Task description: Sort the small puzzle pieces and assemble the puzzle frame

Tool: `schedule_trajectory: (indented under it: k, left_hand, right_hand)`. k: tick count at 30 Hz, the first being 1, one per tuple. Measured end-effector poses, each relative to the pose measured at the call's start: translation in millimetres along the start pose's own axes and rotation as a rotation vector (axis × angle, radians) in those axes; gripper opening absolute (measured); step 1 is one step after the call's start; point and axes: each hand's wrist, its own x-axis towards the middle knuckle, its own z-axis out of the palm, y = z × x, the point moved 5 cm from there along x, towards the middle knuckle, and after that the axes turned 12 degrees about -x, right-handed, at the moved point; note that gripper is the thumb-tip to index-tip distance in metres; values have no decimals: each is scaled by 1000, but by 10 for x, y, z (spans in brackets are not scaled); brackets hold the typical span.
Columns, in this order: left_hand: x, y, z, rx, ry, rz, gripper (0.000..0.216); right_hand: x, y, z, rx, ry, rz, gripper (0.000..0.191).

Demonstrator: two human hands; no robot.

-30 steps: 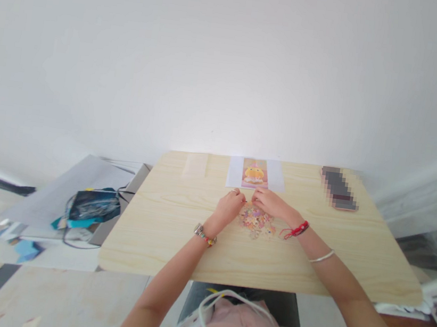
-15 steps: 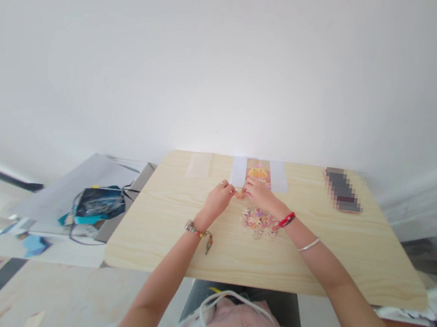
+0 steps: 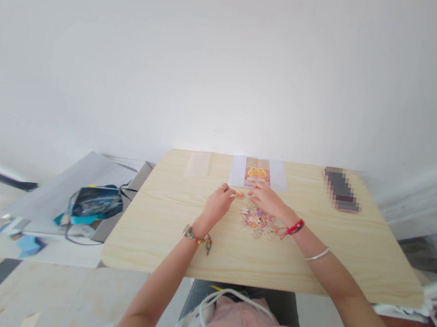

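Observation:
My left hand [image 3: 219,205] is closed, its thumb and forefinger pinching the near edge of a small cluster of orange puzzle pieces [image 3: 240,195] on the table. To the right of that cluster, my right hand [image 3: 267,199] hovers with fingers apart, and nothing shows in them. Just below it lies a loose pile of small multicoloured puzzle pieces [image 3: 256,219]. Behind my hands rests a white sheet with a printed picture [image 3: 258,172] of a yellow cartoon figure; my right fingertips cover its lower edge.
The pale wooden table [image 3: 153,230] stands against a white wall. A pale flat sheet [image 3: 198,164] lies at the back left, and a blurred-out phone [image 3: 341,190] at the back right. Left of the table, a dark bag [image 3: 98,202] sits on a lower surface. A white cable [image 3: 202,311] crosses my lap.
My right hand has let go of the orange cluster and drawn back to the right, its fingers opening. My left hand stays at the cluster, almost still.

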Motion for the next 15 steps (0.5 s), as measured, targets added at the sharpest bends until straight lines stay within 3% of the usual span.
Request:
schedule_trajectory:
  k: [7,15]
  left_hand:
    - [-11,206,147,28,-112,64,18]
    - [35,207,228,32,-147,57,21]
  right_hand:
    - [-66,-7,17,72,-96,-113,9]
    - [-11,-21,109,49,-117,-170,10]
